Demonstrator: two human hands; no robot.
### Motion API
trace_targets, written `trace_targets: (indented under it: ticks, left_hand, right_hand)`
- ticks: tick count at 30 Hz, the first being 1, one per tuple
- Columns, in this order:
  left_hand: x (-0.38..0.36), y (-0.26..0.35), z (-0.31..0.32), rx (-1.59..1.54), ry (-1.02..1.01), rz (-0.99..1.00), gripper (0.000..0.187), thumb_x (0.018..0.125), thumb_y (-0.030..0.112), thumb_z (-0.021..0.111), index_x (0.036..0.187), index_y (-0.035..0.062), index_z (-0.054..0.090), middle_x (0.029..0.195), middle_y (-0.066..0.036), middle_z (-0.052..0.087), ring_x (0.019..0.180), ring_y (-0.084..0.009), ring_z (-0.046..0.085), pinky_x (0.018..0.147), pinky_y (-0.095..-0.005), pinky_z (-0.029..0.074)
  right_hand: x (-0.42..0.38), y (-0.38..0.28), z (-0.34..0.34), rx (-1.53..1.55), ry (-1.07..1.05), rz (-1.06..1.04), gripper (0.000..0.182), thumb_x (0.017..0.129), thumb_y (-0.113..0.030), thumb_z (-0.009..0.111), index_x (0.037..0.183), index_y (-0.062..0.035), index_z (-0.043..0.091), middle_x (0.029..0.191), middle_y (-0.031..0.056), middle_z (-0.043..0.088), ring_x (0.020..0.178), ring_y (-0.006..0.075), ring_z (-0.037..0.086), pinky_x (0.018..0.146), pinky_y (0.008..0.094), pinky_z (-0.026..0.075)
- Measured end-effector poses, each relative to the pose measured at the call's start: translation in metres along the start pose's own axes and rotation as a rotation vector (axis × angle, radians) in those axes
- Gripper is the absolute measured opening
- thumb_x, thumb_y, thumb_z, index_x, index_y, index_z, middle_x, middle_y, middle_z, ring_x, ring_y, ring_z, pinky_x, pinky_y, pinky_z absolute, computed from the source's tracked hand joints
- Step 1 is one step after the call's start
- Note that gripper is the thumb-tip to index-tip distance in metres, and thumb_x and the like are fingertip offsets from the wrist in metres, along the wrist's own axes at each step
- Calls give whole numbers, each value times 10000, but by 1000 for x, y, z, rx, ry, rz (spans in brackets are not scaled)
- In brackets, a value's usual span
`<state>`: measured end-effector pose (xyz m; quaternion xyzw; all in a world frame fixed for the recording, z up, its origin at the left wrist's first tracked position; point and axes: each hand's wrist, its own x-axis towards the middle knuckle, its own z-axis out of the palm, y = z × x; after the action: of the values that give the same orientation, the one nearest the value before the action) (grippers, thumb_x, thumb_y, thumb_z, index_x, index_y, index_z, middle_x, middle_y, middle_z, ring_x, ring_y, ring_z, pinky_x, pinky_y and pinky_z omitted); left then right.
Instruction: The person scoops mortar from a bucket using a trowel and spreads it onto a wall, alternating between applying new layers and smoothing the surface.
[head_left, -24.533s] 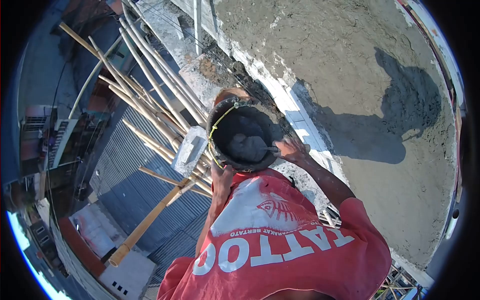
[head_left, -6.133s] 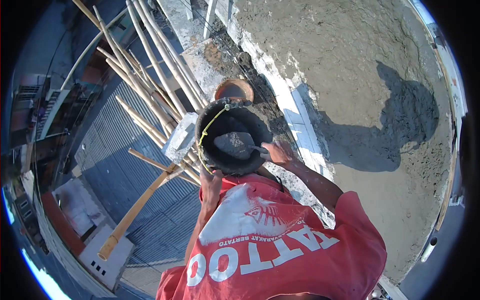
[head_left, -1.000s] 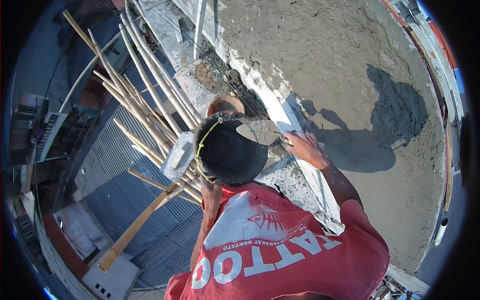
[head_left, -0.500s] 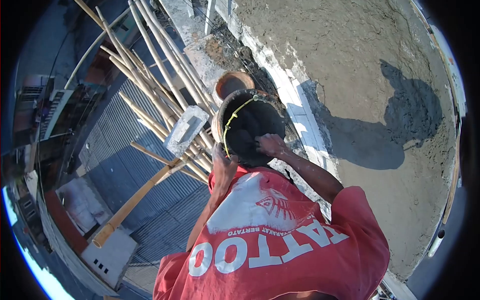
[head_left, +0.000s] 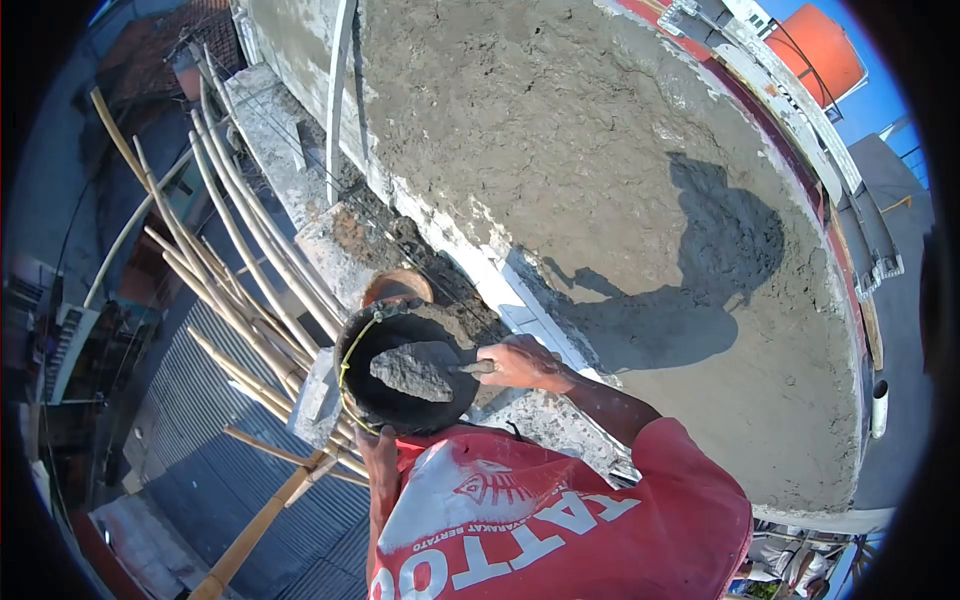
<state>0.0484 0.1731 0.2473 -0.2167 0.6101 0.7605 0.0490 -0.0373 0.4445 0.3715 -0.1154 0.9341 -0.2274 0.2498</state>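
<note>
My right hand (head_left: 520,362) grips the handle of a trowel (head_left: 467,368), its blade heaped with wet grey mortar (head_left: 410,372). The loaded blade is over the mouth of a black bucket (head_left: 440,415), whose yellow cord handle (head_left: 346,372) lies along the left rim. At the bucket's near left edge, my left hand (head_left: 378,450) is closed on the rim, with some fingers hidden. A grey plastering float (head_left: 316,400) rests on bamboo poles just left of the bucket. Beyond the bucket, a smaller brownish container (head_left: 398,288) is partly covered by it.
Wet, rough render covers the wall (head_left: 520,130) on the right, where my shadow falls. Along its edge runs a pale block ledge (head_left: 455,237). Bamboo poles (head_left: 240,230) project at left above a corrugated metal roof (head_left: 185,415) far below. An orange tank (head_left: 815,55) stands upper right.
My right hand has come up from inside the bucket, bringing out the trowel loaded with mortar. The left hand stays at the rim. The view has swung to the right.
</note>
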Motion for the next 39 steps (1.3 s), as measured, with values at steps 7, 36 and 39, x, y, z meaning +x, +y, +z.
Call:
trace_targets:
  ticks: [7,36,39]
  left_hand:
    - [10,-14,-15,112,36,-98,393,679,47,522,1057,-55,483,930,-91,585,779,-180,544,700,-284,452]
    - [-10,13,7,368,-53,-103,474,711,48,495,1171,-55,438,1038,-196,594,934,-280,570,818,-325,443]
    - [-15,9,6,382,-30,-76,487,712,33,500,1184,-58,423,1050,-201,586,939,-283,568,827,-328,441]
  right_hand:
    - [72,-37,-176,735,-150,-234,230,749,-153,712,869,1,591,637,35,561,520,113,535,474,244,416]
    - [52,49,169,-665,191,-497,252,777,-182,524,983,-52,590,920,120,598,824,250,590,700,359,467]
    - [58,80,141,-559,90,-509,219,814,-195,512,962,-54,591,901,120,592,838,233,595,684,364,468]
